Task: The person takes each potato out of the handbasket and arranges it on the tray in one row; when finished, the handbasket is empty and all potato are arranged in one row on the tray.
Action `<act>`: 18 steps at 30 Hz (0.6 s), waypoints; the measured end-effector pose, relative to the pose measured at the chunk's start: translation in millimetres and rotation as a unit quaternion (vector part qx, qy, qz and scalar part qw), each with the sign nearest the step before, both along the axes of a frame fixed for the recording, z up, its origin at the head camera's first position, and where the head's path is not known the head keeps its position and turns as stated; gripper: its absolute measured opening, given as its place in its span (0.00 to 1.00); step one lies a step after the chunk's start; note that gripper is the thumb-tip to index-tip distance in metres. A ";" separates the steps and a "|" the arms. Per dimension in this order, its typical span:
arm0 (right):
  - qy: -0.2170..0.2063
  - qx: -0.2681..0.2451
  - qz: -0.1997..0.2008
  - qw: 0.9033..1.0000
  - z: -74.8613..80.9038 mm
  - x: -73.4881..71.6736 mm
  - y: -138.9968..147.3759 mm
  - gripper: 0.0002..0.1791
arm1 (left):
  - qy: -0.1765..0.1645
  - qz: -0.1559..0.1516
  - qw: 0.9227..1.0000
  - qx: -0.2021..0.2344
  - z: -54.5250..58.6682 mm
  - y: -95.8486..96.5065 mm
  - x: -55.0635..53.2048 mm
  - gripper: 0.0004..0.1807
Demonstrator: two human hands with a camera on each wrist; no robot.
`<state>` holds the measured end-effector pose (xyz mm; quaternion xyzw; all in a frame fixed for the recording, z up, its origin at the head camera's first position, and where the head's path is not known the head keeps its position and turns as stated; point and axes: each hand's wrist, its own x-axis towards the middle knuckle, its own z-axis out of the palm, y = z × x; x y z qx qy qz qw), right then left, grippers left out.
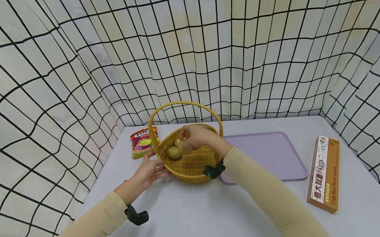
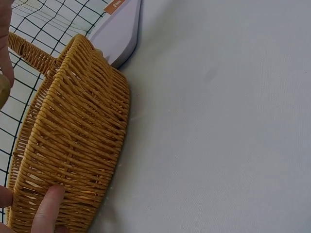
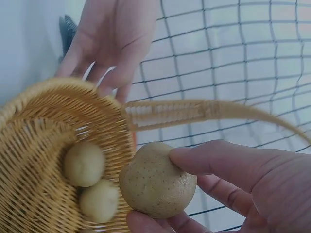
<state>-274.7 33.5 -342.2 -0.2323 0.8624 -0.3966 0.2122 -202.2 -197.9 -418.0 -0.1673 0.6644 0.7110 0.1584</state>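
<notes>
A yellow wicker basket (image 1: 199, 165) with a tall arched handle (image 1: 186, 103) stands on the white table. My right hand (image 1: 200, 136) is over the basket and holds a potato (image 3: 158, 184) between thumb and fingers, near the handle's left foot. Below it, two more potatoes lie against the basket wall, one potato (image 3: 85, 164) just beside the other potato (image 3: 98, 200). On the basket's left side my left hand (image 1: 149, 171) rests its fairly straight fingers on the outer wall. One fingertip (image 2: 54, 194) presses the weave in the left wrist view.
A colourful snack packet (image 1: 143, 144) lies behind the basket's left side. To the right is a flat lilac tray (image 1: 271, 157), partly behind my right arm. Farther right lies a long pasta box (image 1: 324, 174). Black netting (image 1: 212, 55) over white sheeting encloses the table.
</notes>
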 end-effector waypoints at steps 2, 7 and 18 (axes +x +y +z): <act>0.010 -0.002 0.006 1.000 7.9 5.4 3.9 0.19 | -0.002 0.001 1.000 0.001 0.0 0.1 -0.3 0.45; 0.043 0.008 0.020 0.999 27.6 21.1 12.1 0.19 | -0.005 0.001 1.000 -0.001 0.4 -0.1 -0.4 0.45; 0.102 0.025 0.032 0.994 56.3 51.1 33.2 0.19 | -0.004 0.000 1.000 0.001 0.2 -0.2 -0.9 0.45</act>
